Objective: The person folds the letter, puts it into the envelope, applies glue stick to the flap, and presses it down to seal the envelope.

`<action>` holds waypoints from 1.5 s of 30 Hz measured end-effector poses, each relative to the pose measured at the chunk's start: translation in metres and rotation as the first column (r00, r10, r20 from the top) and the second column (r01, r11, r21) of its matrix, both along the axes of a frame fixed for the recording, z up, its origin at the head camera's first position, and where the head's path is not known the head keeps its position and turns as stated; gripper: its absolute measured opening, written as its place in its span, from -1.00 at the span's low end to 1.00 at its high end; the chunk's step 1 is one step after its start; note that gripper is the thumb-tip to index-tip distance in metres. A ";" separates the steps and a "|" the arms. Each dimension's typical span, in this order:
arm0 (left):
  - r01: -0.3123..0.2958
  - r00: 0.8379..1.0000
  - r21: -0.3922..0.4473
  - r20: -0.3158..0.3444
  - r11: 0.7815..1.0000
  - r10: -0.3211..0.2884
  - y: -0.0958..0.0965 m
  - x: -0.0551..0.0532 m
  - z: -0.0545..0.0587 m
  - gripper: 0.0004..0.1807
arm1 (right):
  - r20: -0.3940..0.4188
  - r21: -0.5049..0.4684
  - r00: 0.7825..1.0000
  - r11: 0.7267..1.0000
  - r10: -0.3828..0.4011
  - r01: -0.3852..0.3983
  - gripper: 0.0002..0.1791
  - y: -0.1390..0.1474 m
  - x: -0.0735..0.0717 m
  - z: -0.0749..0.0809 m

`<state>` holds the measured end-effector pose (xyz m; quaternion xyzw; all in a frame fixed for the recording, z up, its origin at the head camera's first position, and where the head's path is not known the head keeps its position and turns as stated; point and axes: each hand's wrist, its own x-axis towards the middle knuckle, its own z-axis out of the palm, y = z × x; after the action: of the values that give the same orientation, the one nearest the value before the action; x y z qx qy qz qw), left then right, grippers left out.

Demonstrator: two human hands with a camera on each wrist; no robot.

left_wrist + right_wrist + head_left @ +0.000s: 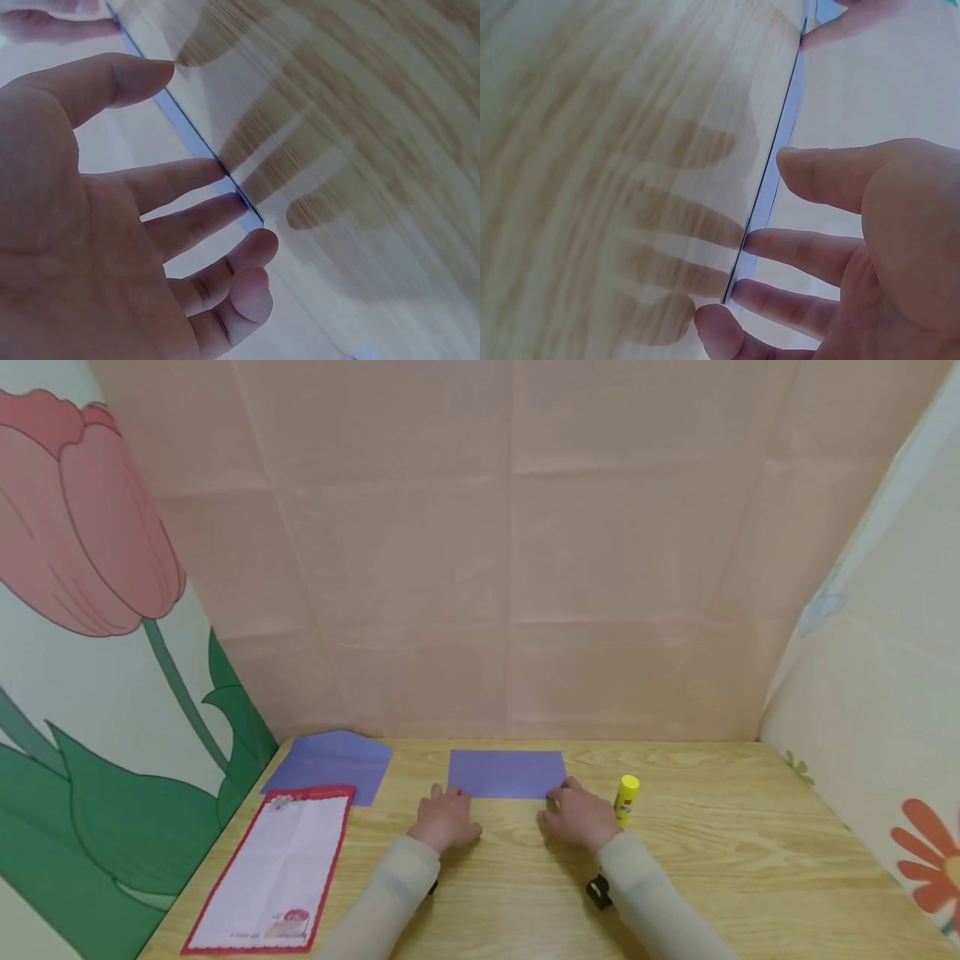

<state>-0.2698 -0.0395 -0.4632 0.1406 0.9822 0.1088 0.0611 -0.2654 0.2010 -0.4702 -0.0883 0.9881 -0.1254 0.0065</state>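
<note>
A flat purple paper rectangle lies on the wooden table in front of both hands. My left hand has its index and middle fingertips on the rectangle's near left corner; its ring and little fingers bend in beside the corner in the left wrist view. At the near right corner, my right hand touches the paper's edge with two fingertips. Both thumbs are spread apart from the fingers, and neither hand pinches the paper. Just right of the right hand stands a yellow glue stick, its lower part partly hidden.
On the left lies a sheet of letter paper with a red border and small printed pictures. It overlaps a purple envelope with its pointed flap up. A pinkish sheet hangs behind the table's far edge, with flower-printed panels at both sides.
</note>
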 end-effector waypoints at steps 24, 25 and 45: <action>0.030 0.999 0.016 -0.014 0.999 -0.030 -0.001 -0.005 -0.001 -0.40 | 0.024 -0.026 1.000 1.000 -0.009 0.009 -0.51 0.003 -0.003 0.002; 0.029 0.999 0.017 -0.014 0.999 -0.028 -0.001 -0.005 -0.001 -0.40 | 0.023 -0.026 1.000 1.000 -0.008 0.009 -0.51 0.003 -0.003 0.002; 0.024 1.000 0.029 -0.018 0.999 -0.023 0.001 -0.006 -0.006 -0.35 | -0.011 0.039 1.000 0.999 -0.014 0.014 -0.53 0.002 -0.003 -0.005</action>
<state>-0.2754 -0.0387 -0.4696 0.1539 0.9793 0.1211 0.0517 -0.2688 0.2029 -0.4755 -0.0820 0.9910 -0.1057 0.0019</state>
